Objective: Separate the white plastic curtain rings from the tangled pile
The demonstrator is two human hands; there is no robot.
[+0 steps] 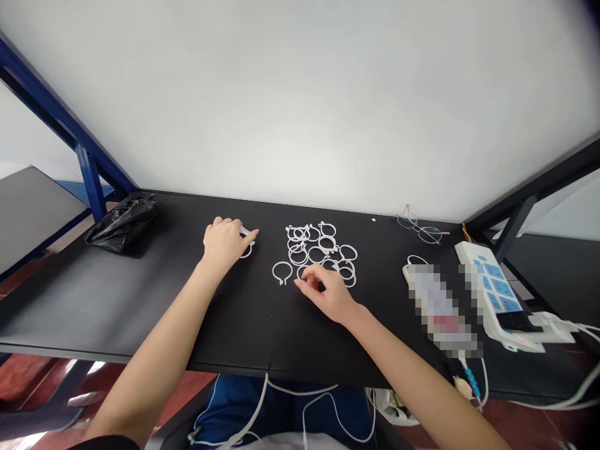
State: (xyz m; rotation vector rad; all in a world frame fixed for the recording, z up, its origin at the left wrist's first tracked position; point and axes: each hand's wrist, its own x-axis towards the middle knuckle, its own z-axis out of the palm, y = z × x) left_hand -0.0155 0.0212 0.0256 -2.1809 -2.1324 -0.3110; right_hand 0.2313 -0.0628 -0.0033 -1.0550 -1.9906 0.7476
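Under the thumb and curled fingers of my left hand [222,240] are white plastic rings [247,253], partly hidden by the hand. They look like curtain rings with small eyelets. My left fingertips cannot be seen. Lower and to the right, my right hand [330,292] is bent in a pinch, thumb and index finger near each other at a white ring [300,270] that the fingers partly cover. One separate ring [282,272] lies flat just left of that hand. Behind it, several more rings [327,244] overlap in a loose pile on the black table [262,331].
A crumpled black plastic bag [124,222] lies at the far left. Glasses [429,234] rest by the white wall at the back right. A phone [440,309] with a cable and a white power strip [497,294] occupy the right side. White cables [262,400] hang at the front edge.
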